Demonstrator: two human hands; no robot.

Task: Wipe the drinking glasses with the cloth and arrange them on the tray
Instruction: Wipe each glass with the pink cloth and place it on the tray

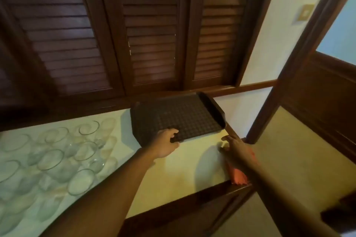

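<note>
Left hand (166, 141) gripped the dark textured plastic tray (179, 119) at its near edge; right hand (232, 143) lay spread on the pale worktop (192, 167). Judgement: slide the tray level, well apart from the clear drinking glasses (57, 156).

Left grip (167, 141) curled; right (234, 143) seemingly relaxed.

Home interior: dark louvred wooden shutters (150, 31), white counter (188, 167), wall switch (305, 12), panelled door (327, 90).
</note>
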